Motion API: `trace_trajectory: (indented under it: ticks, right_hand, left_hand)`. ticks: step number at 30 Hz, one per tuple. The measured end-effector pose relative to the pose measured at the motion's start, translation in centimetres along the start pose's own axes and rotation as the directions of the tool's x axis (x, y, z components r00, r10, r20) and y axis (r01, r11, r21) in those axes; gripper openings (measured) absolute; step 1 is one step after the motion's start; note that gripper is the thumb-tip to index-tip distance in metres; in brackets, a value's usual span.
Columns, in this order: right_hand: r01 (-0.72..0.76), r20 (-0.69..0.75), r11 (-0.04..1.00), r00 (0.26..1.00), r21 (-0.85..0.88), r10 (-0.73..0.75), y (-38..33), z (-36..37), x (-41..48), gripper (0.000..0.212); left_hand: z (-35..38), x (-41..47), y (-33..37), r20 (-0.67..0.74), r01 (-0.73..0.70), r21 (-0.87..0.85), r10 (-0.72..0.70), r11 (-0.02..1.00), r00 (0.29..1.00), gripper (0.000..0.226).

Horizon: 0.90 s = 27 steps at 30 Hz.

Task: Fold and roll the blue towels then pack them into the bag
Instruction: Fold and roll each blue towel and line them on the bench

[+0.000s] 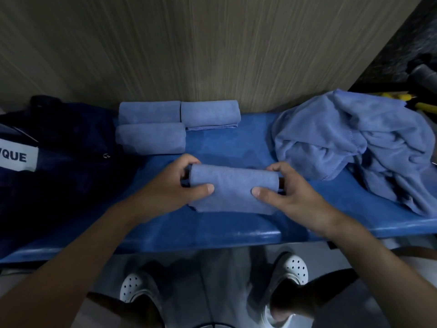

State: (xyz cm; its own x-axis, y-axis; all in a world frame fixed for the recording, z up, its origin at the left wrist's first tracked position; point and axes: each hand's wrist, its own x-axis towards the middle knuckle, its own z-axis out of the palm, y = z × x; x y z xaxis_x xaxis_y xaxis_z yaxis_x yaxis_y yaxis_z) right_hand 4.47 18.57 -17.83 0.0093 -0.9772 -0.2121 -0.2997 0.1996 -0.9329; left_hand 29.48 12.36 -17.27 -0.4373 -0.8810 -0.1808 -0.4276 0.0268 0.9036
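Note:
A partly rolled blue towel [233, 185] lies on the blue bench [212, 228] in front of me, its flat tail toward me. My left hand [172, 183] grips the roll's left end, thumb on top. My right hand [286, 188] grips the right end the same way. Three rolled blue towels sit at the back: one [149, 112], one [210, 113] beside it, and one [151, 138] in front. A heap of loose blue towels [354, 140] lies on the right. The dark navy bag [61, 157] with a white label rests on the left.
A wood-grain wall [189, 55] rises directly behind the bench. Yellow objects [423, 106] show past the towel heap at far right. My feet in white perforated shoes [132, 287] stand on the floor below the bench's front edge.

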Motion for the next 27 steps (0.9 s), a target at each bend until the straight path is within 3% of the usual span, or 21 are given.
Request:
trace_trajectory:
  ticks: [3,7,11,13,15,18,21,23,25,27]
  right_hand:
    - [-0.11,-0.02,0.954,0.993,0.277,0.12,-0.6,0.5,0.8,0.045]
    - [-0.181,-0.019,0.883,0.978,0.433,0.209,-1.3,0.7,1.9,0.034]
    - [-0.248,0.005,0.775,0.953,0.581,0.302,-2.5,0.6,3.9,0.03]
    - [-0.242,0.002,0.758,0.953,0.606,0.303,-3.5,0.6,5.4,0.028]
    - [-0.226,-0.026,0.754,0.951,0.617,0.307,-4.0,0.9,6.9,0.024]
    - [-0.221,-0.045,0.743,0.946,0.632,0.32,-4.3,1.9,8.7,0.016]
    - [-0.212,-0.06,0.745,0.945,0.633,0.321,-4.0,2.3,10.4,0.018]
    - [-0.208,-0.078,0.772,0.946,0.601,0.315,-3.8,2.4,11.4,0.022]
    - [-0.192,-0.129,0.812,0.942,0.551,0.31,-3.2,2.5,12.2,0.026]
    - [-0.155,-0.236,0.899,0.934,0.409,0.268,-2.5,2.6,12.8,0.026]
  left_hand:
    - [0.4,0.2,0.5,-0.02,0.1,-0.246,-0.108,0.964,0.994,0.03]
    - [0.8,1.2,0.2,-0.006,0.143,-0.414,-0.16,0.899,0.987,0.044]
    - [1.2,2.7,-0.1,-0.197,0.101,-0.481,-0.219,0.871,0.956,0.06]
    - [1.0,3.5,0.4,-0.323,0.037,-0.38,-0.17,0.924,0.931,0.054]
    - [0.5,4.1,1.1,-0.454,-0.047,-0.172,-0.037,0.984,0.89,0.043]
    - [-0.5,5.0,1.4,-0.542,-0.145,0.081,0.166,0.986,0.824,0.04]
    - [-1.6,6.2,0.4,-0.549,-0.173,0.251,0.287,0.952,0.785,0.043]
    - [-2.3,7.0,-0.8,-0.498,-0.142,0.47,0.395,0.871,0.772,0.049]
    - [-2.7,7.4,-1.7,-0.421,-0.06,0.632,0.407,0.773,0.811,0.055]
    - [-2.9,7.4,-2.6,-0.383,-0.001,0.687,0.363,0.727,0.849,0.055]
